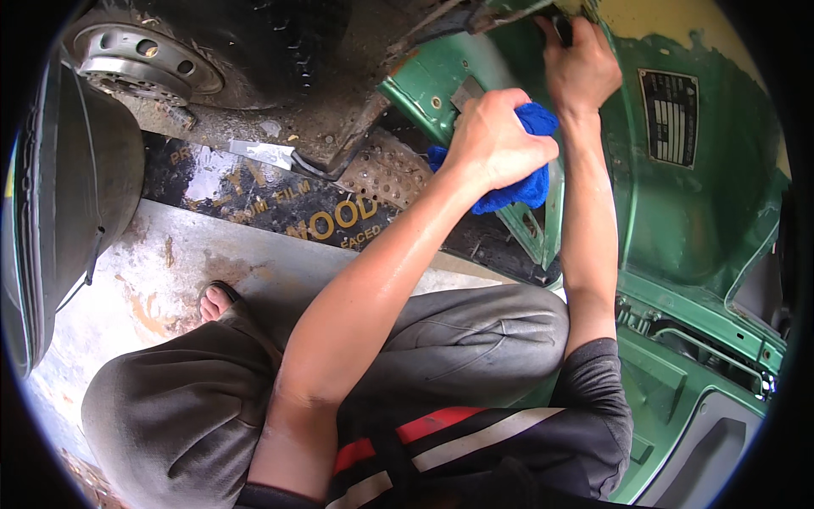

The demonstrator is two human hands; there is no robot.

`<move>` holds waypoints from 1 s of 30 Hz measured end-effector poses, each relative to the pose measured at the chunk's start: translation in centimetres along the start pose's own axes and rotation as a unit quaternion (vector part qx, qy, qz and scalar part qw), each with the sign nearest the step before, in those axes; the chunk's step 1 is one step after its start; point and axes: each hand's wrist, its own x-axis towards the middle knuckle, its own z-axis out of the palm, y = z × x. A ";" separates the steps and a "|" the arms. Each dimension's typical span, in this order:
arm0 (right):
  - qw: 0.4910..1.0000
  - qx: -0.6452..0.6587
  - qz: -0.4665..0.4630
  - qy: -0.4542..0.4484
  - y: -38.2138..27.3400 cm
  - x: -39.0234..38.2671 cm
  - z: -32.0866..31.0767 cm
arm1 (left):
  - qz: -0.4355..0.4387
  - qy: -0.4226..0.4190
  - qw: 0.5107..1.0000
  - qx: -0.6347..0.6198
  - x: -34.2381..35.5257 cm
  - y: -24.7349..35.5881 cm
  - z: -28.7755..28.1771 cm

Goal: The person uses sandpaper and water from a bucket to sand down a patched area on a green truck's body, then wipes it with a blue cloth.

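Note:
My left hand (496, 140) is closed around a bunched blue cloth (519, 197), beside a green metal vehicle panel (421, 92). Parts of the cloth stick out on both sides of the hand. Higher up and to the right, my right hand (585, 68) reaches the upper edge of the green bodywork (670, 204). Its fingers are bent in a pinch at a dark spot there, and what lies between them is too small to make out. Below the cloth, a green bracket with slots (526, 229) shows partly.
A wheel with a steel rim (131, 64) stands at the upper left, near a dark rounded part (89, 195). A black printed board (280, 199) lies on the concrete floor (161, 271). A perforated rusty plate (386, 174) is above it. A label plate (670, 119) sits on the right panel.

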 end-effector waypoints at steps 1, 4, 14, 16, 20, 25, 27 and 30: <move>1.000 0.019 0.007 0.022 0.5 0.0 0.0 | 0.011 0.009 1.000 0.010 0.1 -0.5 0.2; 1.000 -0.001 0.000 -0.022 0.4 -2.0 -0.2 | -0.006 0.004 1.000 -0.010 -0.4 -0.7 0.2; 1.000 0.003 0.000 -0.006 -0.1 0.3 0.0 | -0.005 0.006 1.000 0.021 0.1 -0.4 0.1; 1.000 0.014 0.024 0.001 1.3 -0.8 -0.4 | 0.004 0.015 1.000 0.021 0.2 -0.3 0.4; 0.997 -0.077 -0.012 -0.006 1.8 -0.8 2.3 | -0.013 0.004 1.000 -0.001 0.0 -0.1 0.0; 0.995 -0.094 -0.017 -0.031 2.7 -1.8 3.2 | -0.018 -0.007 1.000 0.001 0.1 -0.1 0.7; 0.998 -0.057 -0.030 0.012 2.0 -0.9 2.5 | -0.027 -0.003 1.000 0.001 0.3 -0.3 0.0; 1.000 0.016 0.017 0.004 0.8 -1.1 -0.5 | 0.007 0.026 1.000 0.016 0.0 -0.6 0.7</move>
